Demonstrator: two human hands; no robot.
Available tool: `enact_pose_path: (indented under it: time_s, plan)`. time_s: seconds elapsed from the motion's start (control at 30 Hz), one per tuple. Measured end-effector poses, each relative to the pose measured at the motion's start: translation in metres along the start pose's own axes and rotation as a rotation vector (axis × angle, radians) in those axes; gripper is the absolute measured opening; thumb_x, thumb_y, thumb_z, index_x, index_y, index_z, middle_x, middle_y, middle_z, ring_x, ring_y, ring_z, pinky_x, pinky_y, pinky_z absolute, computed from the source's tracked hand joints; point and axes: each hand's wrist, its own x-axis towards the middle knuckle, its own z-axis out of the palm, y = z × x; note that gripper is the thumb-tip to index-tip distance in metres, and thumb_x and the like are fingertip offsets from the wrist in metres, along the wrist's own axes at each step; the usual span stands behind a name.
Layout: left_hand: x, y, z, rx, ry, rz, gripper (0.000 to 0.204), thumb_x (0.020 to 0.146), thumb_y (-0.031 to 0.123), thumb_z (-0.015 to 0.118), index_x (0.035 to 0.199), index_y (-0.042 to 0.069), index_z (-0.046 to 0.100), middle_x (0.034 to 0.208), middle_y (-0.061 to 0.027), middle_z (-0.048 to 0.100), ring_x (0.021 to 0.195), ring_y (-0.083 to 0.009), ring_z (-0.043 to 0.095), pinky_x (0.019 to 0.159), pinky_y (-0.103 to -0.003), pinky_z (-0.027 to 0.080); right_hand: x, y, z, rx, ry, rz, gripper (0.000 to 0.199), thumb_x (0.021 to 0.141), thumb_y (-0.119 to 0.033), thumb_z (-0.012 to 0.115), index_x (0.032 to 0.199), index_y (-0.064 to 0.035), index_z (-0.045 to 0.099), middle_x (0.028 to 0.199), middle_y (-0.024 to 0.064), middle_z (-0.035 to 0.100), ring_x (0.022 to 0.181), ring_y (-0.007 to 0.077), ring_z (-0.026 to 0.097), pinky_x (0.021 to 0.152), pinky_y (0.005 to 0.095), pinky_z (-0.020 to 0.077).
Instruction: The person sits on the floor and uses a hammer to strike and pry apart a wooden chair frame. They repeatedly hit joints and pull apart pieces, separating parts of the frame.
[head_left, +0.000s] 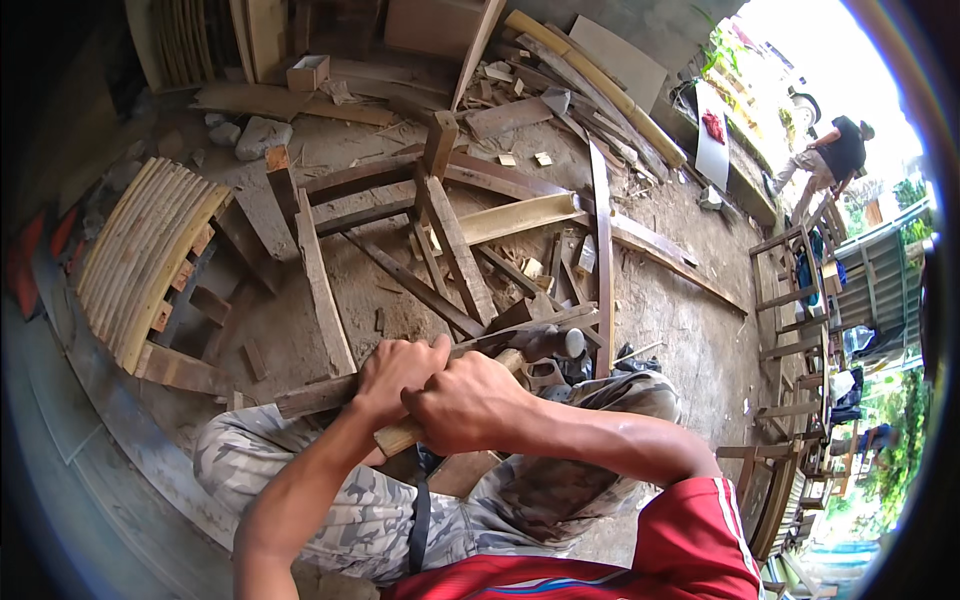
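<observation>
My right hand [475, 400] is wrapped round the wooden handle of a hammer [552, 344], whose dark metal head points to the right. Close against it, my left hand [400, 375] is closed over a dark wooden rail [310, 398] that lies across in front of my lap. What the left fingertips press on is hidden. The rail belongs to, or rests against, a rough wooden frame [455, 250] standing on the ground before me; I cannot tell which. A wooden block [465, 472] shows between my legs, below the hands.
A curved slatted wooden piece [150, 265] stands at the left. Stones [263, 138] and scrap boards [510, 117] lie at the back. A long plank [680, 262] stretches to the right. Wooden frames [790, 330] line the right side, where another person [835, 160] is farther off.
</observation>
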Motion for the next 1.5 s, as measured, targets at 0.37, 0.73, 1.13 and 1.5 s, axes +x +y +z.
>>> enact_pose_path:
  time_s: [0.37,0.73,1.13,1.5]
  plan:
    - [-0.015,0.009,-0.022,-0.209,0.177,-0.001,0.039,0.098,0.037,0.056,0.086,0.001,0.062,0.079,-0.0234,0.067,0.082,-0.0465,0.066,0.073,-0.051,0.052,0.018,0.002,0.011,0.016,0.087,0.010,0.018,0.074,-0.022,0.064,0.075,-0.0054,0.070,0.061,0.0130,0.066,0.055,0.0307,0.069,0.047,0.0428,0.0528]
    - [-0.007,-0.040,0.037,-0.283,0.544,0.431,0.044,0.077,0.028,0.079,0.113,0.006,0.066,0.096,-0.0183,0.069,0.102,-0.0378,0.065,0.090,-0.047,0.052,0.027,0.030,-0.034,0.050,0.027,0.159,0.030,0.076,-0.035,0.071,0.092,-0.0107,0.077,0.073,0.0173,0.071,0.068,0.0348,0.072,0.065,0.0461,0.0581]
    - [-0.018,0.006,-0.019,0.086,0.372,0.169,0.054,0.087,0.045,0.072,0.123,0.005,0.064,0.097,-0.0181,0.072,0.088,-0.0377,0.070,0.076,-0.047,0.055,-0.029,0.071,-0.059,0.550,0.397,0.184,0.026,0.073,-0.021,0.071,0.083,0.0021,0.065,0.070,0.0214,0.065,0.065,0.0381,0.065,0.067,0.0449,0.0521]
    - [-0.050,-0.042,-0.022,0.193,0.312,0.113,0.059,0.084,0.051,0.074,0.118,0.004,0.063,0.098,-0.0133,0.071,0.104,-0.0310,0.064,0.096,-0.043,0.046,0.013,0.042,-0.037,0.104,0.065,0.160,0.027,0.076,-0.034,0.074,0.085,-0.0086,0.073,0.068,0.0170,0.069,0.065,0.0380,0.069,0.064,0.0461,0.0565]
